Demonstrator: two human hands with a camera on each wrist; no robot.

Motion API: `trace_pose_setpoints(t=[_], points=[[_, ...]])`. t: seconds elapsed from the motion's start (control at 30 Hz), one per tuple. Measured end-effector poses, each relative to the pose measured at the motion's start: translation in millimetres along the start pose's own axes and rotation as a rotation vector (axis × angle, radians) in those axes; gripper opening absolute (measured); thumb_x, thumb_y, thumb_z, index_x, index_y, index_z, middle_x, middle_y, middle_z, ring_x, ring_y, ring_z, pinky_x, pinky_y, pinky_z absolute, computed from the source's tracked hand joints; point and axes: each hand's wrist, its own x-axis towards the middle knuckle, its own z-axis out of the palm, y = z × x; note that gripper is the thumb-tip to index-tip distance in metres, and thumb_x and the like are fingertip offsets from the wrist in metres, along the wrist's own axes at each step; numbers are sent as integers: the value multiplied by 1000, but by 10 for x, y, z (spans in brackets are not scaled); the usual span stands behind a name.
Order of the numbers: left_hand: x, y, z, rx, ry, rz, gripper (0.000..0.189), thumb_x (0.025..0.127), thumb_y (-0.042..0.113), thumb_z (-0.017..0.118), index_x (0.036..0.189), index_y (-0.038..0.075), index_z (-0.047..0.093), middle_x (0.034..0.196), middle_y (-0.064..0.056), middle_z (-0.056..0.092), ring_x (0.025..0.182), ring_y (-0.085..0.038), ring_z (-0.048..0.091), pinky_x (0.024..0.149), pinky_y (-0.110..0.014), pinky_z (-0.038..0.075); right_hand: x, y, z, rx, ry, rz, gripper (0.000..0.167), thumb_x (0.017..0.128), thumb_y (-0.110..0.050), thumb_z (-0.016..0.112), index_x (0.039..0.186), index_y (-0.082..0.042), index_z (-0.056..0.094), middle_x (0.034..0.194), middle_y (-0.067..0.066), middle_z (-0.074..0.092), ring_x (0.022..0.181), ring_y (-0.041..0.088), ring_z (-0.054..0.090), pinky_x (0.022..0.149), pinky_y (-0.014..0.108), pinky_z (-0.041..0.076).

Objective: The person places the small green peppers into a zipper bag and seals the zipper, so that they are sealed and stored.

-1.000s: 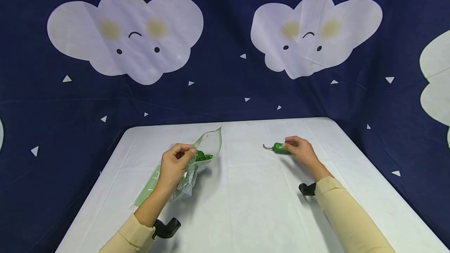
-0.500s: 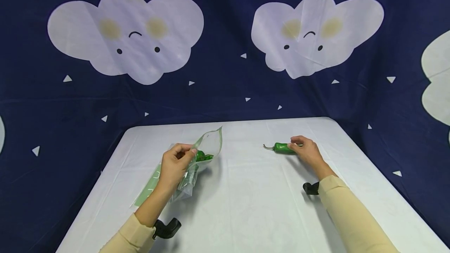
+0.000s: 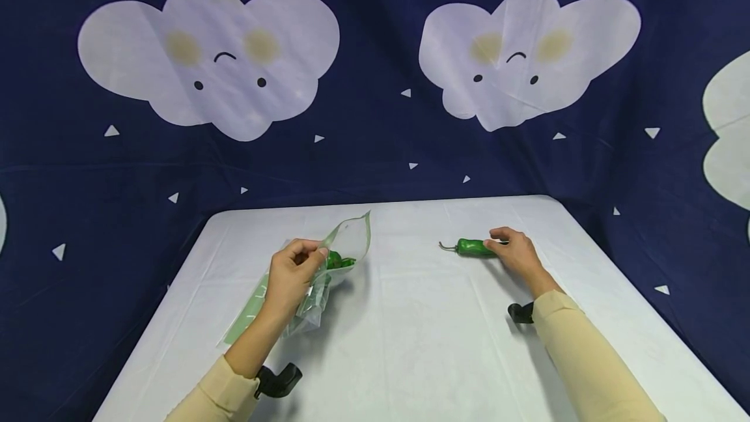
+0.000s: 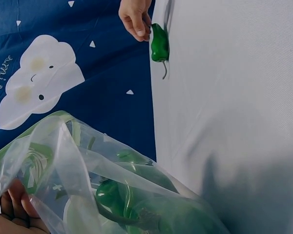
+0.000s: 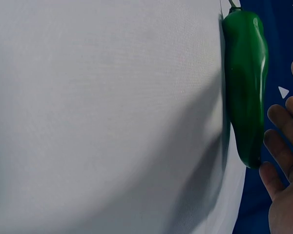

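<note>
My left hand (image 3: 291,275) pinches the rim of a clear zip bag (image 3: 353,236) with green trim, holding its mouth apart on the left of the table. Several green peppers (image 4: 110,195) show through the plastic in the left wrist view. On the table's right side lies a long green pepper (image 3: 476,247), its thin curved stem pointing left. Beside its tapered end is my right hand (image 3: 515,253). The right wrist view has the fingers (image 5: 283,153) spread and relaxed, with the thumb right at the pepper's tip (image 5: 253,161).
A light green strip with white marks (image 3: 252,311) lies under my left forearm. Black wrist mounts (image 3: 278,381) sit at both sleeves. The white table (image 3: 410,344) ends at a dark blue cloth backdrop (image 3: 375,168) printed with clouds.
My right hand has drawn back a little to the right along the long pepper, so more of it shows. The pepper has barely shifted. My left hand and the bag stay in place.
</note>
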Motion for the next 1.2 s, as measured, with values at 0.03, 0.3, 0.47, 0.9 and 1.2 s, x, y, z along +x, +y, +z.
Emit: trace_pose_setpoints(t=[0.03, 0.3, 0.47, 0.9, 1.2], points=[[-1, 1, 1, 1, 1, 0, 14, 85, 9, 69, 92, -3, 68, 74, 6, 57, 64, -6, 48, 55, -17, 39, 4, 5, -1, -5, 4, -6, 49, 91, -34, 58, 128, -2, 54, 128, 25, 56, 118, 42, 52, 100, 52, 38], [-6, 1, 5, -1, 6, 9, 13, 85, 8, 69, 91, -2, 69, 73, 6, 57, 63, -6, 48, 54, -17, 39, 27, 54, -9, -35, -1, -5, 48, 90, -32, 59, 125, 0, 55, 126, 25, 58, 117, 42, 52, 99, 52, 39], [-9, -5, 8, -9, 2, 2, 13, 85, 8, 69, 91, -3, 68, 74, 6, 58, 64, -6, 48, 54, -17, 39, 4, 66, -11, -36, -16, 6, 48, 91, -31, 59, 126, 1, 54, 125, 24, 58, 116, 41, 53, 98, 51, 40], [-4, -10, 11, -7, 5, -2, 13, 85, 9, 69, 92, -3, 68, 73, 7, 58, 64, -6, 49, 54, -17, 40, -36, 87, -17, -33, -23, 30, 47, 91, -31, 60, 127, 0, 54, 128, 24, 56, 119, 42, 50, 99, 52, 39], [3, -20, 13, -11, 4, 4, 13, 84, 8, 69, 91, -3, 68, 72, 7, 58, 63, -6, 49, 54, -17, 39, -56, 116, 7, -36, -58, 54, 50, 91, -33, 59, 129, 0, 52, 130, 26, 54, 118, 42, 50, 96, 52, 41]])
